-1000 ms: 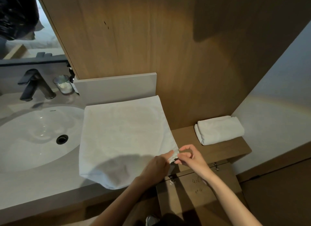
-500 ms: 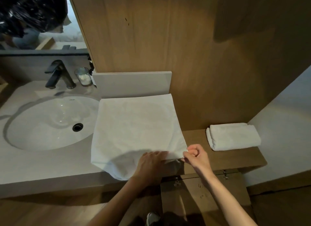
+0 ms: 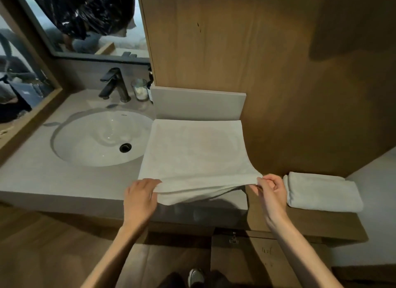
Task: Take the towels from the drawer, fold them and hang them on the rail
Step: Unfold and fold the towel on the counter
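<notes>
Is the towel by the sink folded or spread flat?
Folded: the towel shows stacked layers along its near edge, where the left hand and right hand grip its corners.

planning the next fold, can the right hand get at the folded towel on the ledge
Probably yes: the folded towel lies just beside the right hand with nothing between, but that hand is pinching a corner of the spread towel and must let go first.
</notes>
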Available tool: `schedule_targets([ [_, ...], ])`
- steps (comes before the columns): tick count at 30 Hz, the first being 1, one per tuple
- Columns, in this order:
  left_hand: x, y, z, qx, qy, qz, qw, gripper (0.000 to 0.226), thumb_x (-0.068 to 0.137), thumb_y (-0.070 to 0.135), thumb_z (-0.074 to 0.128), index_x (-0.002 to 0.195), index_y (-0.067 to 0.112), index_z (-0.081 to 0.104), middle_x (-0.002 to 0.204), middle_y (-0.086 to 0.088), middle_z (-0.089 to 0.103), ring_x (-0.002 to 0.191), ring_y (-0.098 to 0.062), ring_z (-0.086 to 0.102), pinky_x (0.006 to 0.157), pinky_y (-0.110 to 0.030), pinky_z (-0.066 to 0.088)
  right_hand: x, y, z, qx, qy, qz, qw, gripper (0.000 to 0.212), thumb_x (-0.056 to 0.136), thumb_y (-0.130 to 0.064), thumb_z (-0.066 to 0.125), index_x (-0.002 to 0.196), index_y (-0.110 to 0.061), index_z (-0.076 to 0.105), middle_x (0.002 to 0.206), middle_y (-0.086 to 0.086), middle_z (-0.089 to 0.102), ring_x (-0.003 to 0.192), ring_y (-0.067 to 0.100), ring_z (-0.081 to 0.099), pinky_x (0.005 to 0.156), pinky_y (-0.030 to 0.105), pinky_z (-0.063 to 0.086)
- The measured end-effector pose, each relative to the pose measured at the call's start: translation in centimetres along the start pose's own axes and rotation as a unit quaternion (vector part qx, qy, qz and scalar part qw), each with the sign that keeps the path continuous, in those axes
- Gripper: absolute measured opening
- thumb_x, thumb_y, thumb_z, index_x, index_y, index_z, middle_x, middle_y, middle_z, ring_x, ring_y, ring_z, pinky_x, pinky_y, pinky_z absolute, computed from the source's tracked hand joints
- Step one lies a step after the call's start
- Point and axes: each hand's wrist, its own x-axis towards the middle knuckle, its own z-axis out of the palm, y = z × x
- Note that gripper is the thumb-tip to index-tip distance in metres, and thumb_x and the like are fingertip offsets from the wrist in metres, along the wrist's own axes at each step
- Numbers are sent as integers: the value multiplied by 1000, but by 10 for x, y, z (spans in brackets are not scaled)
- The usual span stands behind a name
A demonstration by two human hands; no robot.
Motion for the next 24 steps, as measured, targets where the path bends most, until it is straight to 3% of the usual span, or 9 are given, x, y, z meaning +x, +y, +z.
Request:
schedule_targets([
  [4,13,-1,-13,-83,25,-52,995,19,84,15,63,101,22,62,106,2,62,101,-22,54,87,-43,45,-5,-8,8,7,-5,-21,1000,15,94,-2,56,109,-4,54,91,1,62,74,3,67,59,10,51],
  [7,31,6,-23,-197,19,-103,975,12,85,23,67,89,24,56,89,6,59,85,-18,55,72,-36,48,-9,-16,13,32,-9,-28,999,14,95,-3,55,109,-5,54,92,1,64,74,2,69,59,12,52],
  [10,40,14,-31,-270,28,-130,953,19,89,32,62,78,20,53,78,2,58,76,-21,56,64,-32,42,-15,-20,19,33,-14,-44,998,11,94,-2,56,103,-8,56,91,2,65,75,4,70,63,14,54],
  [13,45,7,-42,-163,67,-71,982,11,86,27,63,88,19,56,89,2,57,82,-20,53,71,-36,45,-23,-20,24,25,-7,-59,998,12,94,-4,58,101,-14,58,97,5,66,86,12,71,71,19,57],
  [17,43,-28,-58,-36,13,24,999,35,80,10,70,112,13,56,106,-7,54,87,-25,55,66,-36,48,-34,-20,29,40,28,-70,996,16,95,-4,57,110,-7,55,98,3,64,92,15,67,71,18,57],
  [21,23,-62,-69,-31,-26,-25,999,34,84,18,67,113,15,50,94,-2,54,72,-19,55,59,-33,49,-45,-13,32,62,50,-69,994,16,95,-1,55,110,-6,53,100,5,62,97,16,65,74,20,58],
  [24,17,-70,-78,-157,-84,-155,972,31,88,20,64,114,12,49,80,-4,60,69,-23,63,64,-39,53,-55,-8,34,68,68,-67,993,15,95,1,54,108,-6,52,97,5,59,96,16,63,74,20,58],
])
